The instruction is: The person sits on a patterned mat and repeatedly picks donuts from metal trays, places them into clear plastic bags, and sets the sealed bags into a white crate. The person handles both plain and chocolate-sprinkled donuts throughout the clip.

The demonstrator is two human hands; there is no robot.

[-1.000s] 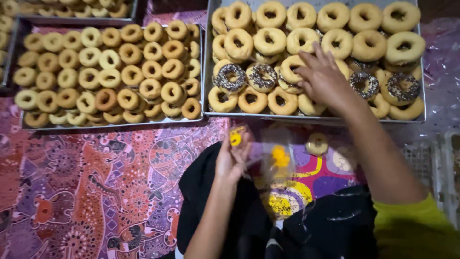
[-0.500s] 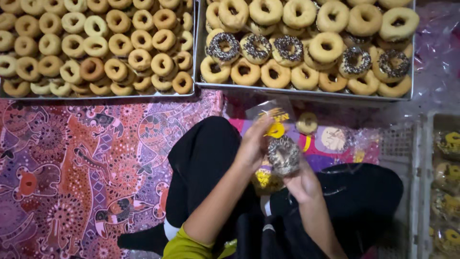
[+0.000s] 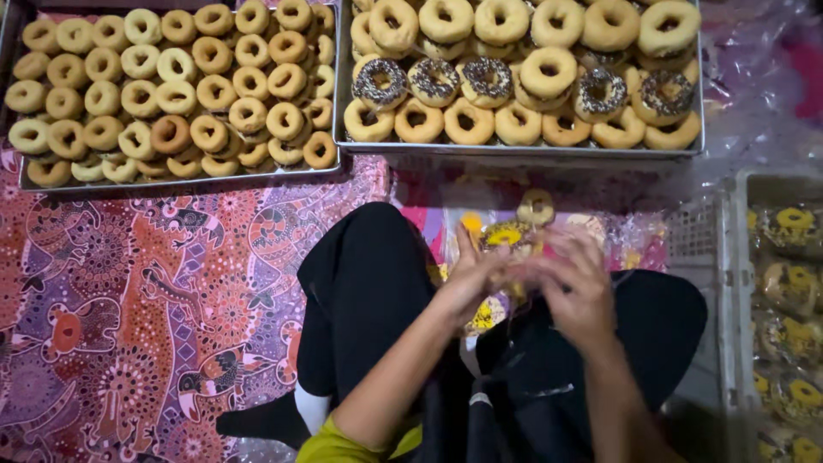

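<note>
Left hand [image 3: 467, 279] and right hand [image 3: 579, 287]: both closed on one clear plastic packet with yellow print [image 3: 507, 240], held over the lap. Ahead: one metal tray of large doughnuts [image 3: 523, 151], five chocolate-sprinkled. Ahead left: one metal tray of small plain doughnuts [image 3: 184, 182]. Right: white crate of packed doughnuts [image 3: 739, 274].

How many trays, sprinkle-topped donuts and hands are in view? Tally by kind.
Metal trays: 2
Chocolate-sprinkled donuts: 5, all in the right-side tray
Hands: 2, the left hand and the right hand
Total: 9
</note>
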